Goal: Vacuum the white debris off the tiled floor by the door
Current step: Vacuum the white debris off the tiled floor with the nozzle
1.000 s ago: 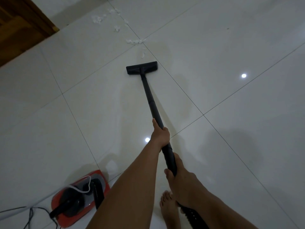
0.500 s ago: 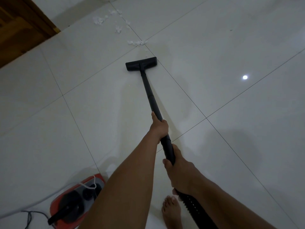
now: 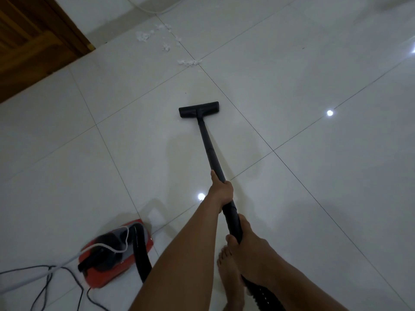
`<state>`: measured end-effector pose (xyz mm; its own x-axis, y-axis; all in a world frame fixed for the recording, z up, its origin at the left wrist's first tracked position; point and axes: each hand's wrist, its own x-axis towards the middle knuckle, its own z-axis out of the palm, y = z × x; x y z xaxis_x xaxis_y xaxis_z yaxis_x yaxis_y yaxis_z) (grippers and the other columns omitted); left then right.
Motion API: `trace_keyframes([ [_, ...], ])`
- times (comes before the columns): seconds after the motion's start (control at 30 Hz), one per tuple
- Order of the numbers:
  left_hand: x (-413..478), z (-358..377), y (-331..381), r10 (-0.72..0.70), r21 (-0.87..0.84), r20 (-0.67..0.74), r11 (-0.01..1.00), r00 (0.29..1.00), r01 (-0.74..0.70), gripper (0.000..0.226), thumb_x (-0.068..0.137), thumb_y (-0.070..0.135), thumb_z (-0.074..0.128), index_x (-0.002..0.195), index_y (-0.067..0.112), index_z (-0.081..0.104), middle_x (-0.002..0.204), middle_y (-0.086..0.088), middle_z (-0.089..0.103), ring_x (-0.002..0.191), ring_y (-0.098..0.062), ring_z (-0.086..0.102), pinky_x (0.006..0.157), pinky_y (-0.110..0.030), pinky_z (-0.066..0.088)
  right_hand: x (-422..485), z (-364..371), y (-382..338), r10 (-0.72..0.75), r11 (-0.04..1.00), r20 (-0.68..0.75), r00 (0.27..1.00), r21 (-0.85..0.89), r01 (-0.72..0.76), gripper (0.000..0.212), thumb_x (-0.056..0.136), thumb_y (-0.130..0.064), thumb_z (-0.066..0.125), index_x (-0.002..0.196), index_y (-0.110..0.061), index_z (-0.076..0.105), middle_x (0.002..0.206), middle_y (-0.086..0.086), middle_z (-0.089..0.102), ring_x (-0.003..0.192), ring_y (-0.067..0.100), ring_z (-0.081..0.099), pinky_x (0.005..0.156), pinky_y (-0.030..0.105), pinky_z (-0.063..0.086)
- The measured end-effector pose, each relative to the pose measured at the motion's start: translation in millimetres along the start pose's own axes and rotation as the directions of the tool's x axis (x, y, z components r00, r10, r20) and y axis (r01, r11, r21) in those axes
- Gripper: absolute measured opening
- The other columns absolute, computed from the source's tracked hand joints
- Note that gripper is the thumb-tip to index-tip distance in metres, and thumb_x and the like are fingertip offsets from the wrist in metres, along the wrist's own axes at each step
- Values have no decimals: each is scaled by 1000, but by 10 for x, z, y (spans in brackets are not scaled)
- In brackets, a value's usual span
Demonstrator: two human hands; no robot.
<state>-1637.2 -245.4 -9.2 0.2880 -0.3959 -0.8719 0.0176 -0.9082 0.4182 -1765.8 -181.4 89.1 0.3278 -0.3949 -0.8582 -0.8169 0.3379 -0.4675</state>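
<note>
Head view: both hands are wrapped around a black wand (image 3: pixel 211 151). The left hand (image 3: pixel 221 190) grips it at mid-length, fingers curled fully round the tube with the thumb lying along its upper side. The right hand (image 3: pixel 249 248) clasps it lower down, nearer the body, just above where the ribbed hose (image 3: pixel 262 295) begins.

The wand slopes away from the person to a flat black nozzle (image 3: pixel 199 109), which sits on the tiles (image 3: pixel 314 176) crosswise to the tube, just left of a grout line.

The debris (image 3: pixel 189 62) is white, fluffy and crumbled, like torn bits of foam or cotton. The nearest clump lies on a grout crossing, well beyond the nozzle and not touched by it. More scraps (image 3: pixel 166 47) trail farther up along the grout line, and a larger tuft (image 3: pixel 142 36) lies to their left, near the corner of the brown wooden door (image 3: pixel 33 41) at upper left.

At lower left a red and black vacuum (image 3: pixel 114 254) rests on the floor, a second stretch of hose rising from it. A white cord (image 3: pixel 125 241) loops over its top, and dark cables (image 3: pixel 45 281) snake over the tiles beside it. A bare foot (image 3: pixel 229 272) shows between the forearms. The glossy tiles carry a few bright spots of reflected light.
</note>
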Motion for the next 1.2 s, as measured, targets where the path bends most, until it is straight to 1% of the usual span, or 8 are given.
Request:
trace_keyframes([
  [0.07,-219,109,-201,-9,-2,4,1000,1000,9,73,106,26,33,157,37,-18,111,-5,55,87,-19,59,80,-37,50,-221,111,177,11,1000,-13,1000,-2,-11,60,109,-37,37,161,-33,5,94,-4,58,58,6,59,42,8,43],
  [0.2,-637,336,-592,-24,-5,18,1000,1000,24,73,106,26,33,157,37,-18,107,-3,54,87,-18,59,76,-34,49,-625,355,574,18,1000,-26,999,-19,-18,56,107,-45,38,157,-37,14,102,0,67,70,12,67,74,30,61],
  [0.4,-1053,567,-966,-53,11,33,999,998,53,73,106,25,33,158,37,-17,129,-11,55,107,-26,60,98,-41,51,-1125,476,875,-18,1000,0,1000,23,18,43,107,-34,39,147,-34,24,86,-7,59,60,6,58,70,29,56],
  [0.6,-1130,455,-912,-56,14,43,998,997,56,75,105,21,33,158,36,-18,142,-11,47,104,-25,54,88,-37,50,-1176,529,772,0,997,17,1000,83,-1,27,106,-33,41,132,-33,34,85,-4,58,66,10,56,87,40,59],
  [0.7,-1058,304,-803,-74,12,56,997,996,73,77,103,20,34,157,37,-18,135,-10,51,107,-26,57,87,-39,53,-1093,527,573,36,988,25,999,149,-40,33,105,-33,41,138,-33,33,94,6,63,59,13,61,61,31,60],
  [0.8,-909,118,-655,-76,4,67,997,995,76,77,103,19,34,157,37,-18,134,-9,51,102,-25,56,85,-39,53,-951,498,328,46,990,6,999,134,-47,48,107,-31,43,152,-29,25,104,7,63,56,8,61,37,12,43],
  [0.93,-737,-127,-373,-95,11,82,996,992,94,76,104,20,33,157,38,-18,139,-11,50,100,-24,56,79,-37,52,-721,397,-15,56,991,1,998,121,-56,53,107,-30,44,155,-26,22,105,4,61,60,8,60,35,9,40],
  [1.2,-367,-664,400,-99,34,62,995,993,97,77,104,17,35,157,37,-17,151,-14,40,118,-34,56,90,-43,56,-343,13,-899,42,996,33,999,82,-44,54,109,-29,41,158,-23,19,111,11,62,60,9,60,34,10,39],
])
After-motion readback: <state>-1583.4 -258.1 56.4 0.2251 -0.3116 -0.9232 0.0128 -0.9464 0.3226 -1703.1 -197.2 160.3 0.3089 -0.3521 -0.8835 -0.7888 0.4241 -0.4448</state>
